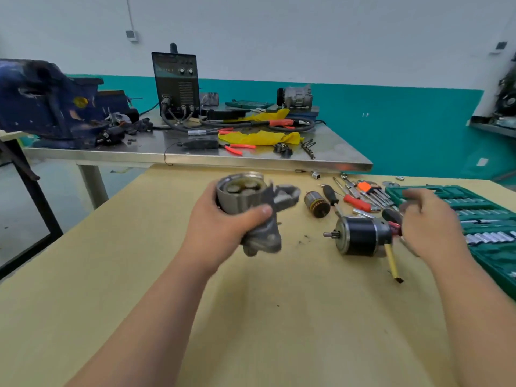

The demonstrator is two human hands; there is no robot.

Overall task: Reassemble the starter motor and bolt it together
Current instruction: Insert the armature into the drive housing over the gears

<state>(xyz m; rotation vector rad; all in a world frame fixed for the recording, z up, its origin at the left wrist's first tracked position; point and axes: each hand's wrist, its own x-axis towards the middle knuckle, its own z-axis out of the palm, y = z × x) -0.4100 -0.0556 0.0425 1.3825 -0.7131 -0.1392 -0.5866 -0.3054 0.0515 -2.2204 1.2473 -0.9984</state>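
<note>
Big yellow table [279, 317], green socket case [474, 208] at right. The left hand [223, 222] grips the housing [245, 196], held over the table. The black motor [360, 237] lies on the table by the right hand [427, 222], too blurry to tell its grip, armature [317, 203] just behind

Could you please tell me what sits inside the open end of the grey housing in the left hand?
A few round metal pieces sit inside the grey housing; its wall and the left hand hide anything deeper.
</note>
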